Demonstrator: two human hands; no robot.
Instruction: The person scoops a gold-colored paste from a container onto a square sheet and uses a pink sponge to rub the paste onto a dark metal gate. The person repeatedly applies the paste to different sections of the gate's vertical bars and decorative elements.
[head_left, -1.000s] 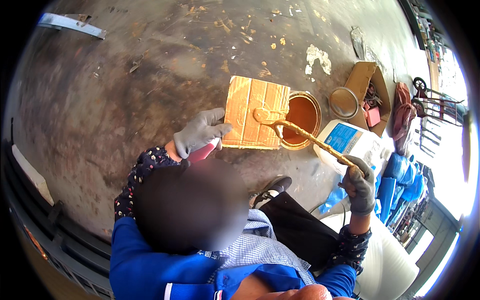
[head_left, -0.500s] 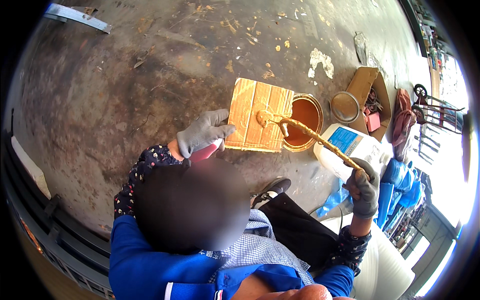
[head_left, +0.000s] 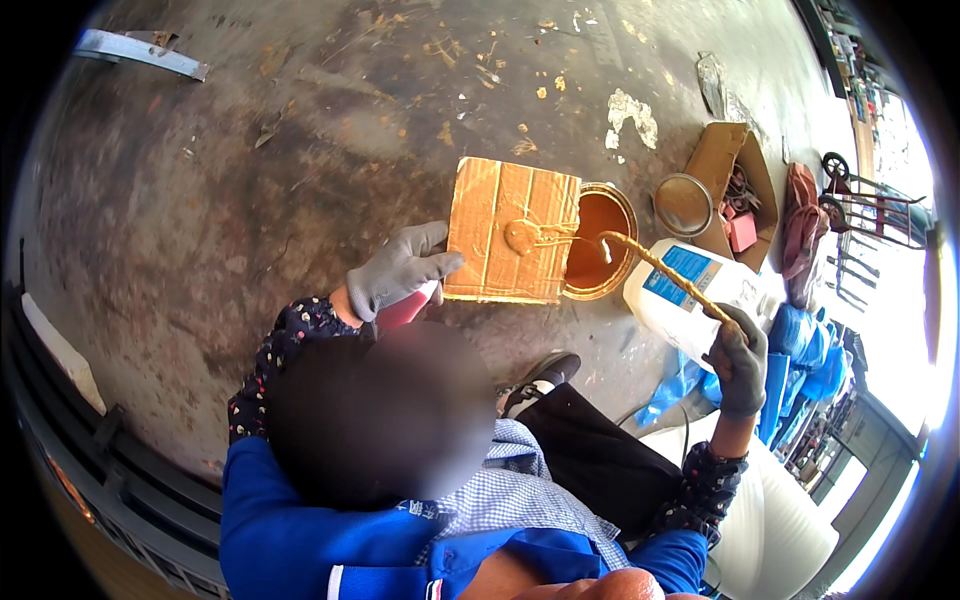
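Observation:
My left hand [head_left: 403,268], in a grey glove, grips the left edge of a square piece of cardboard [head_left: 475,205]. A blob of thick amber adhesive [head_left: 520,237] sits near the middle of the cardboard, with thin strings trailing rightward from it. My gloved right hand [head_left: 740,362] is closed round the near end of a coated stick [head_left: 672,277]. The stick's far tip is above the open round tin [head_left: 628,225], with a drip hanging from it. Amber liquid shows inside the tin, which the cardboard partly overlaps. Something pink [head_left: 405,306] shows beneath my left hand.
A round lid [head_left: 683,205] leans by an open cardboard box [head_left: 765,190] of tools, right of the tin. A white jug [head_left: 655,310] with a blue label stands near my right hand. Blue plastic [head_left: 668,393] and a hand truck [head_left: 870,205] lie farther right.
The stick's tip has moved right, off the cardboard and over the tin, as my right hand shifted slightly right. Adhesive strings are thinner now. My left hand still holds the cardboard.

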